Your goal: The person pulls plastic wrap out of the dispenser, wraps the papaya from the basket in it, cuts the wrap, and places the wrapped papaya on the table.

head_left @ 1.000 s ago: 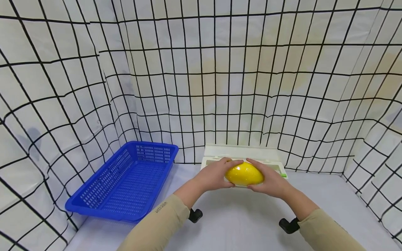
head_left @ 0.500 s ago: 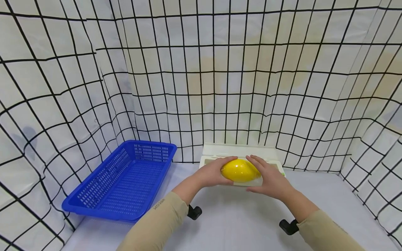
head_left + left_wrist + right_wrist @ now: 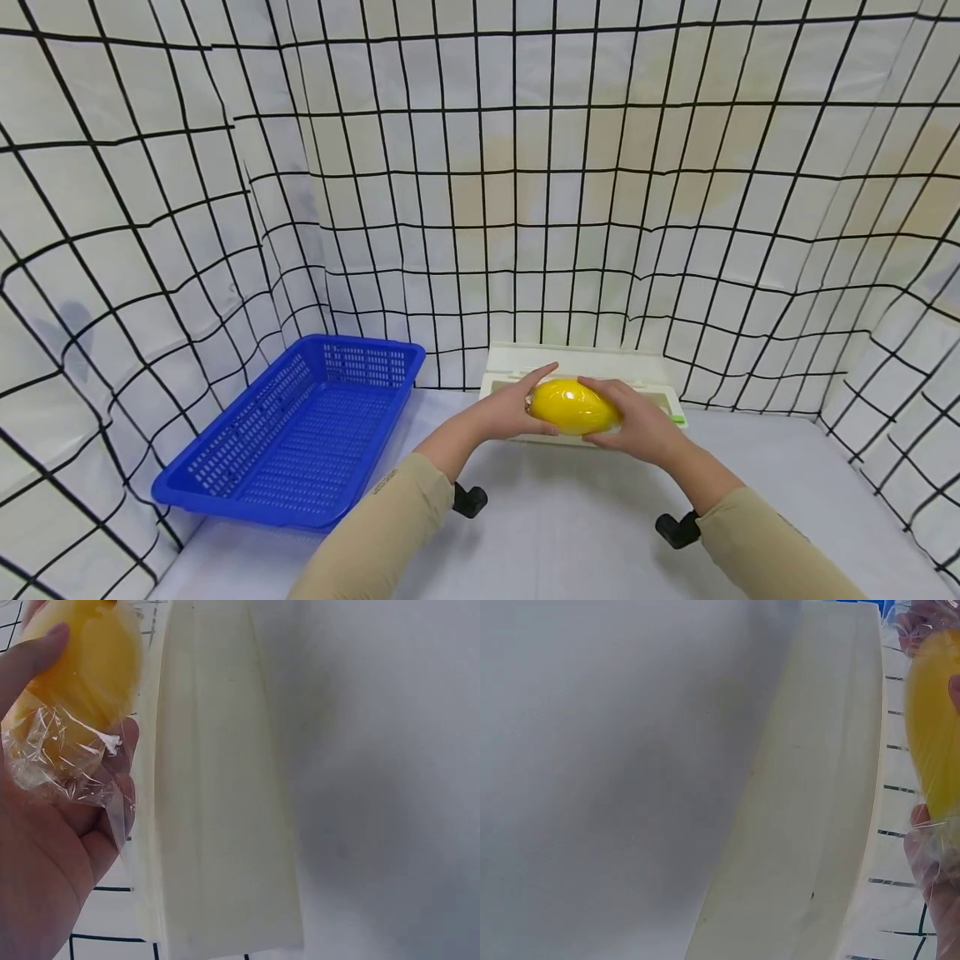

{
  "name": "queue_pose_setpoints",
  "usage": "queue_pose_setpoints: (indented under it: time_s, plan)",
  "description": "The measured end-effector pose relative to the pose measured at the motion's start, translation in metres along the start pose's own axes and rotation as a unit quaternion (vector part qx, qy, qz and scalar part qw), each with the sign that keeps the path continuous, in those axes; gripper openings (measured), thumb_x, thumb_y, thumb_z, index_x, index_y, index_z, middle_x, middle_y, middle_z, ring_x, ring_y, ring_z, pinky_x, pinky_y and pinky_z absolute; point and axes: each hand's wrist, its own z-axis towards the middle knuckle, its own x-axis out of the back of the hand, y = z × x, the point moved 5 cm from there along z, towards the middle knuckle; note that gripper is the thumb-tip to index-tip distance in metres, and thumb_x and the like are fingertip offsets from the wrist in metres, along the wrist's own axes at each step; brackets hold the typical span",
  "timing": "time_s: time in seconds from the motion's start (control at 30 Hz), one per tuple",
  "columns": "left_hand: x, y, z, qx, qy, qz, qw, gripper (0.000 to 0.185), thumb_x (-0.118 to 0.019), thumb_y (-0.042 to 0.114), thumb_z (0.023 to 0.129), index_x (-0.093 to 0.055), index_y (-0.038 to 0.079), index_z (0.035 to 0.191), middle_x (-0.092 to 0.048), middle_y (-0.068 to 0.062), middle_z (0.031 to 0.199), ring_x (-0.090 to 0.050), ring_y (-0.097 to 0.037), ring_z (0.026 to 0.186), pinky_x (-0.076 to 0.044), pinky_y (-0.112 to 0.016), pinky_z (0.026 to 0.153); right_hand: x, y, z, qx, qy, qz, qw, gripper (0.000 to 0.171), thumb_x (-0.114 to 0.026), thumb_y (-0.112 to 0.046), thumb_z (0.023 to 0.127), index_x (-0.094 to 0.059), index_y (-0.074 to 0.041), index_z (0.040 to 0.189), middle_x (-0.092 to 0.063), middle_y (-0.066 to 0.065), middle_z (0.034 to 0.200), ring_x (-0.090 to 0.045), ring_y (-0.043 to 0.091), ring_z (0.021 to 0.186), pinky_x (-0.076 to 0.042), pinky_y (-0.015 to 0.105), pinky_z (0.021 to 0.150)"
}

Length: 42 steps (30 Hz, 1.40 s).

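Observation:
A glossy yellow fruit (image 3: 573,407), mango-like in shape, is held between both hands in front of an opened white box (image 3: 570,362) that resembles a cling film dispenser. Clear plastic film (image 3: 67,757) wraps the fruit and bunches at its end in the left wrist view. My left hand (image 3: 504,415) holds the fruit's left end, thumb below and one finger raised above. On the opposite end, my right hand (image 3: 637,421) grips with fingers over the top and thumb underneath. The right wrist view catches only part of the fruit (image 3: 934,727).
A blue perforated basket (image 3: 240,514) stands on the white table (image 3: 570,542) to the left. Black grid mesh (image 3: 551,225) over white cloth encloses the back and sides. Black wrist fittings (image 3: 470,502) hang below the sleeves. The box has a green piece (image 3: 677,419) at its right end.
The fruit has shifted slightly left. My right fingers spread half a second ago and now lie closer around it. A left finger has lifted off the fruit's top.

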Motion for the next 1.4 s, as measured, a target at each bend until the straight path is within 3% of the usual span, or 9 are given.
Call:
queue_pose_setpoints:
  time_s: [0.17,0.33,0.47,0.57,0.67,0.8,0.93,1.1,1.4]
  plan:
    - [0.012,0.006,-0.007,0.006,0.012,0.053,0.9985,0.091,-0.079,0.045,0.082,-0.022,0.050,0.153,-0.055,0.000,0.139,-0.060,-0.019,0.108,-0.050,-0.046,0.095,0.002,0.002,0.001,-0.014,0.008,0.016,1.000,0.083,-0.086,-0.032,0.078,-0.045,-0.026,0.149,-0.056,0.003,0.136,-0.057,0.024,0.114,-0.049,0.050,0.097]
    - [0.025,0.015,-0.013,-0.032,0.054,0.126,0.9900,0.092,-0.081,0.047,0.080,-0.026,0.045,0.154,-0.044,0.006,0.151,-0.047,-0.021,0.133,-0.040,-0.054,0.106,0.003,0.005,0.001,-0.031,0.011,0.030,0.999,0.083,-0.086,-0.033,0.078,-0.044,-0.025,0.149,-0.056,0.004,0.138,-0.056,0.026,0.116,-0.048,0.052,0.098]
    - [0.020,0.025,-0.012,-0.092,0.068,0.234,0.9654,0.098,-0.082,0.049,0.077,-0.023,0.044,0.156,-0.035,0.002,0.157,-0.043,-0.027,0.137,-0.038,-0.052,0.109,0.002,0.007,0.001,-0.041,0.007,0.042,0.998,0.083,-0.085,-0.033,0.079,-0.044,-0.026,0.150,-0.055,0.003,0.138,-0.056,0.024,0.114,-0.048,0.051,0.098]
    - [0.010,0.027,-0.009,-0.117,0.071,0.296,0.9453,0.097,-0.082,0.045,0.079,-0.022,0.044,0.156,-0.033,-0.002,0.158,-0.051,-0.029,0.129,-0.043,-0.047,0.105,0.002,0.007,0.001,-0.043,0.012,0.054,0.998,0.083,-0.085,-0.032,0.079,-0.044,-0.025,0.150,-0.056,0.003,0.138,-0.056,0.024,0.111,-0.049,0.050,0.096]
    - [0.003,0.025,-0.006,-0.122,0.079,0.307,0.9406,0.092,-0.081,0.037,0.083,-0.024,0.043,0.155,-0.039,-0.002,0.154,-0.059,-0.026,0.117,-0.049,-0.041,0.099,0.001,0.008,0.002,-0.049,0.011,0.066,0.997,0.084,-0.085,-0.033,0.079,-0.043,-0.022,0.150,-0.055,0.004,0.139,-0.056,0.025,0.112,-0.049,0.051,0.097]
    - [0.001,0.021,-0.002,-0.114,0.086,0.281,0.9490,0.084,-0.079,0.031,0.086,-0.029,0.040,0.154,-0.047,0.002,0.146,-0.062,-0.020,0.110,-0.053,-0.036,0.093,0.002,0.008,0.002,-0.070,0.001,0.089,0.994,0.088,-0.085,-0.035,0.078,-0.038,-0.023,0.152,-0.050,0.009,0.143,-0.054,0.030,0.117,-0.045,0.056,0.100]
    - [0.001,0.018,0.000,-0.096,0.078,0.237,0.9635,0.083,-0.079,0.030,0.086,-0.030,0.042,0.153,-0.048,0.004,0.146,-0.058,-0.018,0.118,-0.051,-0.036,0.097,0.007,0.009,0.000,-0.088,-0.008,0.118,0.989,0.094,-0.087,-0.030,0.076,-0.034,-0.028,0.153,-0.044,0.012,0.148,-0.049,0.035,0.124,-0.041,0.060,0.103]
    - [0.000,0.013,0.003,-0.076,0.059,0.196,0.9757,0.084,-0.079,0.030,0.086,-0.031,0.043,0.153,-0.047,0.006,0.148,-0.051,-0.017,0.129,-0.046,-0.040,0.103,0.009,0.012,-0.006,-0.078,-0.024,0.086,0.993,0.092,-0.085,-0.022,0.080,-0.033,-0.026,0.155,-0.043,0.012,0.150,-0.049,0.035,0.128,-0.042,0.059,0.103]
    - [0.005,0.006,0.007,-0.037,0.062,0.121,0.9899,0.084,-0.081,0.028,0.085,-0.032,0.044,0.151,-0.049,0.008,0.147,-0.051,-0.019,0.128,-0.042,-0.044,0.106,0.015,0.018,-0.008,-0.056,0.016,0.053,0.997,0.071,-0.081,-0.023,0.084,-0.048,-0.021,0.147,-0.054,0.005,0.143,-0.057,0.025,0.110,-0.053,0.037,0.084]
